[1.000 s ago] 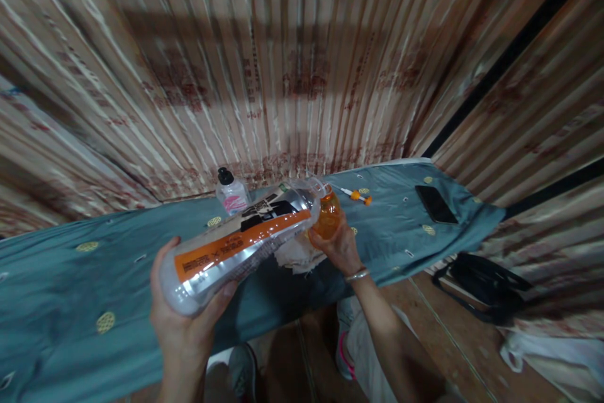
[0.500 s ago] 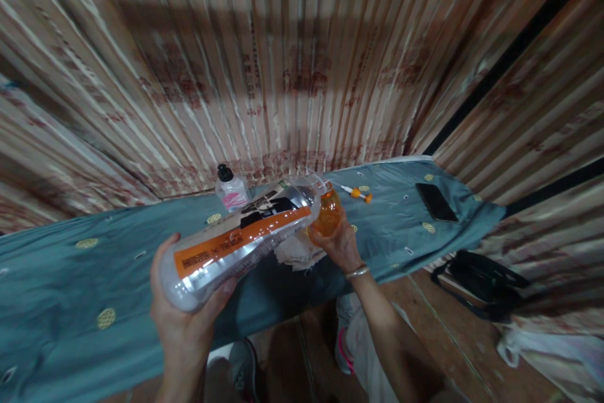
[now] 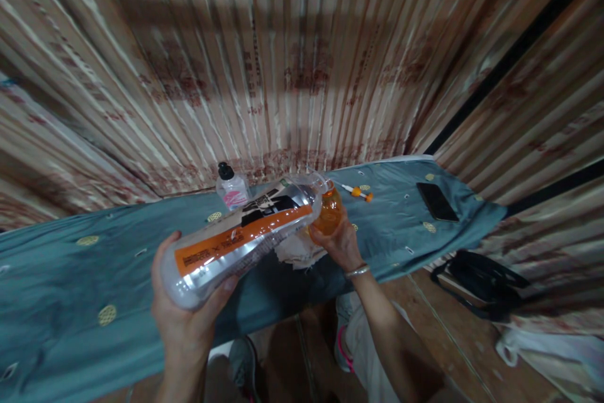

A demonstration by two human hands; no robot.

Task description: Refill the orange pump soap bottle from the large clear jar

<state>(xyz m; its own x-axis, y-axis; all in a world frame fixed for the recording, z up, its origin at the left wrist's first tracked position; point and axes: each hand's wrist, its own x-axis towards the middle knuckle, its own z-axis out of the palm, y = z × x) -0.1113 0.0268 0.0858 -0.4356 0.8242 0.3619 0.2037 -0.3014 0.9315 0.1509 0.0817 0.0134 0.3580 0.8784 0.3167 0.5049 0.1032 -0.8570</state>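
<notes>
My left hand [image 3: 189, 315] is wrapped round the base of a large clear plastic bottle [image 3: 245, 236] with an orange and silver label. The bottle tilts so that its neck points up and to the right, at the mouth of a small orange bottle [image 3: 329, 211]. My right hand [image 3: 342, 241] grips that orange bottle from below; whether the two mouths touch, I cannot tell. Under them a crumpled pale cloth [image 3: 297, 253] lies on the teal table cover [image 3: 396, 202]. Beyond the orange bottle lies a small orange-and-white syringe-like tool [image 3: 357, 192].
A clear bottle with a black cap [image 3: 231, 188] stands behind the large bottle. To the right, a black phone [image 3: 436, 202] lies on the cover. A black bag [image 3: 486, 280] is on the floor at right. A striped curtain [image 3: 302, 63] hangs behind the table.
Almost nothing differs. Both hands hold the two bottles in nearly the same place and tilt; the view has shifted very slightly.
</notes>
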